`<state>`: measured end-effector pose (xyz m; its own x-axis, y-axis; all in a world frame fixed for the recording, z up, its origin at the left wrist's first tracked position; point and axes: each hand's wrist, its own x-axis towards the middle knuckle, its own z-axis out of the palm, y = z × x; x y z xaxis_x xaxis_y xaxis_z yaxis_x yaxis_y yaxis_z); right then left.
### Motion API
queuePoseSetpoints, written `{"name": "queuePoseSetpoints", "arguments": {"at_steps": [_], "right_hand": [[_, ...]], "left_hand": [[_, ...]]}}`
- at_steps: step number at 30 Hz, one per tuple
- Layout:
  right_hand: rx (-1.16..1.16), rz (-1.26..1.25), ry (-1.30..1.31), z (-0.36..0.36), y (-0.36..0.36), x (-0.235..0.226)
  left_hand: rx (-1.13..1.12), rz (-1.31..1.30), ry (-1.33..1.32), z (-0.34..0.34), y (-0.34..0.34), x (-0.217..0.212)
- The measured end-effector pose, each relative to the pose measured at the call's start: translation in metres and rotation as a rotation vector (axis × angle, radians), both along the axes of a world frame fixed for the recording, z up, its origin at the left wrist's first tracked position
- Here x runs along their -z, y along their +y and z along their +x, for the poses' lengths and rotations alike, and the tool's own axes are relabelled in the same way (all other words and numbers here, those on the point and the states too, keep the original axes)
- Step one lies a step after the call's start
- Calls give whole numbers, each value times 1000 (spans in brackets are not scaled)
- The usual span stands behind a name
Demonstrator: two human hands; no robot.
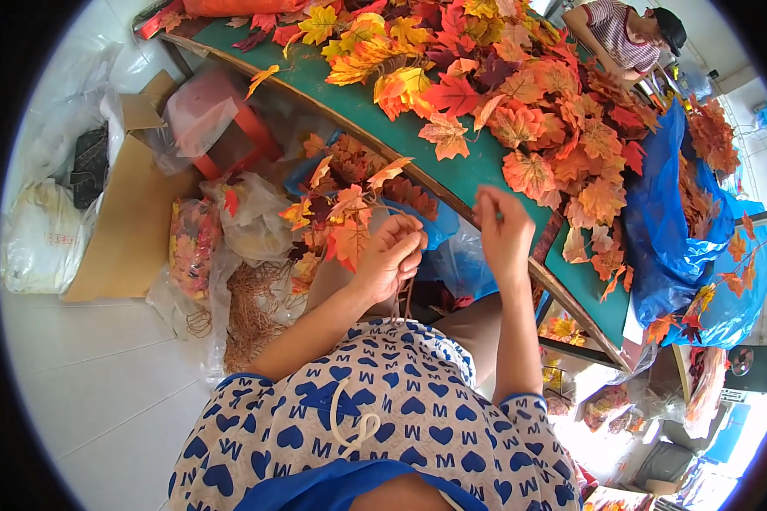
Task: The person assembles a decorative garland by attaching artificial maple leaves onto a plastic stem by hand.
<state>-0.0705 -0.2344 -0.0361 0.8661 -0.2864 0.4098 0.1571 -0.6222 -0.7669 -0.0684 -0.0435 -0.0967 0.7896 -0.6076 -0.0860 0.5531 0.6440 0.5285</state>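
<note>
My left hand [392, 255] is closed above my lap, pinching a brown stem of an artificial maple-leaf garland [349, 234]. Its orange and yellow leaves spread out to the left of the hand, and loops of brown stem [406, 298] dangle below the fingers. Raised beside the table edge is my right hand [504, 228], with its fingers curled together; whatever may be between them is too small to make out. Just beyond it lies a big heap of red, orange and yellow artificial maple leaves [528, 128] on the green tabletop [477, 166].
Blue plastic bags [669, 230] hang at the table's right end. An open cardboard box [115, 226], a red stool [243, 140], a clear bag of leaves [194, 247] and a tangle of brown stems [260, 307] are at the left. Across the table sits another person [618, 34].
</note>
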Motion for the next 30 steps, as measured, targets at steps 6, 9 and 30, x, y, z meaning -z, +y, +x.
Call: {"name": "queuePoseSetpoints", "arguments": {"at_steps": [6,9,30], "right_hand": [[127,-270,-2,96,-30,27],[170,-428,-32,115,-35,37],[41,1100,-83,-38,34,42]], "left_hand": [[181,1,-99,-2,-5,-16],[224,-66,-170,0,3,-7],[-102,283,-172,-11,-33,-21]]}}
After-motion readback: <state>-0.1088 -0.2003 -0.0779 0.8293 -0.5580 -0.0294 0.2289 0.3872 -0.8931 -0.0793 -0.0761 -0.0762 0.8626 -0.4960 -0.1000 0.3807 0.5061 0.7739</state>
